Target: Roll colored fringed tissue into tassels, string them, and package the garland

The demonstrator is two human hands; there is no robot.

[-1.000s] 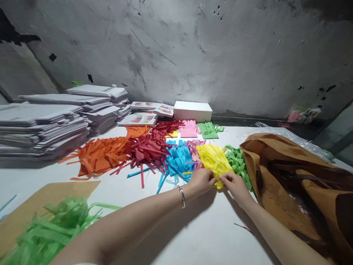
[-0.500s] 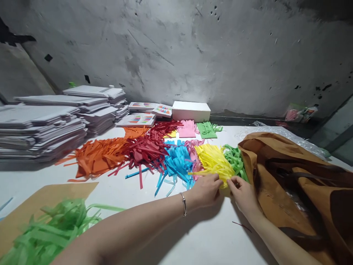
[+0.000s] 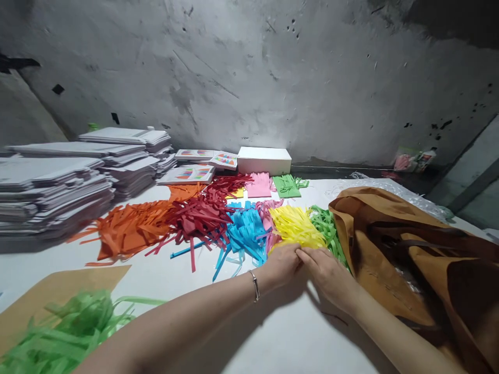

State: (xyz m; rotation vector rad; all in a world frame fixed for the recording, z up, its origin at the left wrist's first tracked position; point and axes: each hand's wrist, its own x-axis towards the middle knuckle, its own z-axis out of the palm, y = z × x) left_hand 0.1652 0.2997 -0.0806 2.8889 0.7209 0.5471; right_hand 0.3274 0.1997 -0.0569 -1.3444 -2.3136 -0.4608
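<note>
A pile of yellow fringed strips (image 3: pixel 298 224) lies spread on the white table in front of me. My left hand (image 3: pixel 285 264) is closed at its near edge, the fingers curled under and partly hidden. My right hand (image 3: pixel 325 272) meets it there, its bent fingertips pressed to the same edge beside the left thumb. Left of the yellow pile are pink strips (image 3: pixel 268 214) and a blue fringed pile (image 3: pixel 245 228). Green strips (image 3: pixel 327 228) lie just to its right, partly behind my right hand.
Farther left lie dark red (image 3: pixel 199 213) and orange fringed piles (image 3: pixel 130 228). Stacks of flat white cartons (image 3: pixel 50 179) stand at the left. A brown fabric bag (image 3: pixel 374 259) slumps at the right. Behind are a white box (image 3: pixel 264 160) and printed boxes (image 3: pixel 186 174); green strips (image 3: pixel 74 327) fill the near left.
My hands have drawn together at the yellow pile's near edge, the right moving in towards the left. The view has shifted slightly.
</note>
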